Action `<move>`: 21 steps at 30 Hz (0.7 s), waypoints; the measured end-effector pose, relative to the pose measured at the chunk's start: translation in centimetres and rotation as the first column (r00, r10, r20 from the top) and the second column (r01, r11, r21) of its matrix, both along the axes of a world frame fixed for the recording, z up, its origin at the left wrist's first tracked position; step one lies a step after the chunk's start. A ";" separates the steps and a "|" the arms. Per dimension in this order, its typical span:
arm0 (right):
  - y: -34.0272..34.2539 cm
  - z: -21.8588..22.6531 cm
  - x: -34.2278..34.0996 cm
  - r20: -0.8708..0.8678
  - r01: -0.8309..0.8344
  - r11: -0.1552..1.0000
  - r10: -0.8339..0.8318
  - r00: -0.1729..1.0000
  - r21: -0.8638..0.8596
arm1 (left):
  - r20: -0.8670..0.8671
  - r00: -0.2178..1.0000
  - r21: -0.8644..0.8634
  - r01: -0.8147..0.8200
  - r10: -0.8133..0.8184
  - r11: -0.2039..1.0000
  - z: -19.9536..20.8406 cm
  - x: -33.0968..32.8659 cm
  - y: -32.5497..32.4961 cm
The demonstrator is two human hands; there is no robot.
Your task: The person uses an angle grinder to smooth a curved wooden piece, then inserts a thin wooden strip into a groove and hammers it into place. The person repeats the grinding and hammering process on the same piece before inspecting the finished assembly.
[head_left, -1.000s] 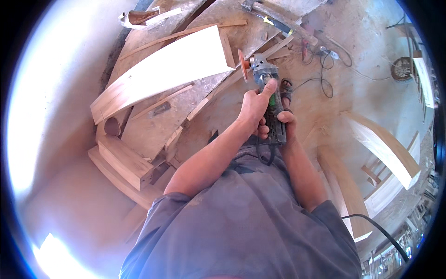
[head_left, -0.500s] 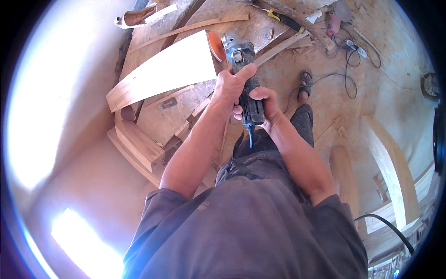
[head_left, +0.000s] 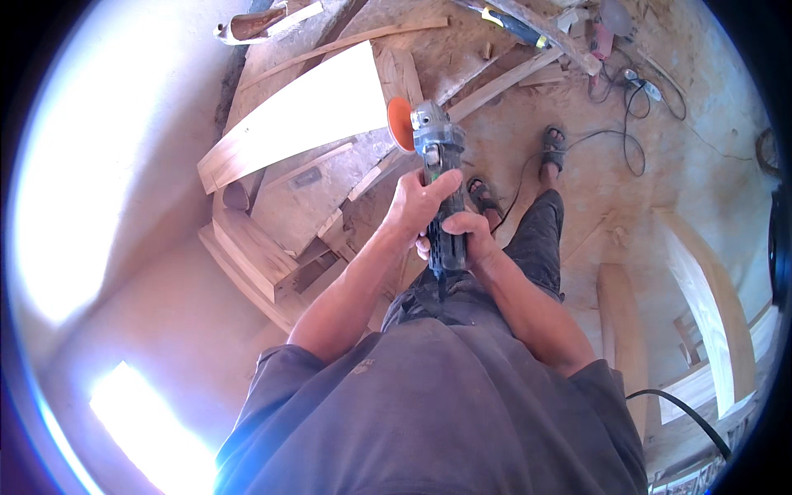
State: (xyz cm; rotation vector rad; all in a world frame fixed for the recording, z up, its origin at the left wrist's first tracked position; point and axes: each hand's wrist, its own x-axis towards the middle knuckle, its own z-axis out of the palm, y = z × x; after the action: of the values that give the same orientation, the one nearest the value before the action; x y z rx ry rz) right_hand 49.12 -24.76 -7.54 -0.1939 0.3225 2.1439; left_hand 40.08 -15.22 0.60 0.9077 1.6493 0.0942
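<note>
Both my hands hold an angle grinder [head_left: 443, 157] in front of my body, its head pointing away from me. My left hand [head_left: 419, 202] is wrapped round the body from the left, thumb across the top. Lower down, my right hand [head_left: 473, 236] grips the rear end, with its thumb over the casing. An orange sanding disc [head_left: 400, 124] stands on edge at the left of the grinder's head. Beyond it to the left lies a curved, tapering wooden board [head_left: 301, 111], its face glaring white; a gap separates disc and board.
The board rests on a cluttered workbench [head_left: 309, 194] with wood pieces. A hand saw with a black and yellow handle [head_left: 516, 29] lies at the far side. Cables [head_left: 631, 124] trail across the floor at right. Curved wooden parts [head_left: 709, 305] stand at the lower right.
My hands have drawn the grinder back toward my body, and the disc has come away from the board's right end. My second foot now shows below the grinder's right side.
</note>
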 end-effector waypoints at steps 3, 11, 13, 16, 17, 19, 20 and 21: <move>1.0 -0.8 -0.5 0.013 0.018 1.000 -0.018 1.000 0.008 | -0.047 0.998 0.022 0.034 -0.033 0.999 -0.5 -0.2 1.1; 4.3 -1.8 2.1 0.103 0.035 0.995 -0.045 0.994 0.094 | 0.252 0.956 -0.132 -0.118 0.148 0.984 -3.6 0.5 4.2; 3.6 -1.8 3.5 0.164 0.020 0.994 -0.037 0.986 0.103 | 0.293 0.942 -0.143 -0.123 0.161 0.982 -4.0 1.5 3.6; 2.6 -1.8 5.3 0.190 0.036 0.994 -0.055 0.980 0.101 | 0.361 0.909 -0.141 -0.165 0.206 0.976 -4.7 3.3 2.6; 2.2 -1.5 6.1 0.215 0.021 0.998 -0.033 0.976 0.059 | 0.396 0.892 -0.153 -0.171 0.219 0.973 -4.6 3.8 2.4; 2.1 -0.4 7.4 0.239 0.057 0.997 -0.067 0.969 0.049 | 0.426 0.883 -0.189 -0.127 0.198 0.974 -3.1 4.8 2.6; 2.2 -0.1 8.0 0.252 0.073 0.996 -0.082 0.964 0.045 | 0.448 0.871 -0.196 -0.126 0.203 0.973 -2.8 5.3 2.6; 2.5 -0.1 8.9 0.263 0.027 0.996 -0.048 0.964 0.081 | 0.469 0.858 -0.202 -0.125 0.207 0.971 -2.5 5.8 2.6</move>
State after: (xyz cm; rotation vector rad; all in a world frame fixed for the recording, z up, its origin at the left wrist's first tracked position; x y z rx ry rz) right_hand 58.02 -22.26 -7.63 -0.4220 0.0876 2.0579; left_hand 45.91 -12.62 -1.92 0.5515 1.2333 0.2805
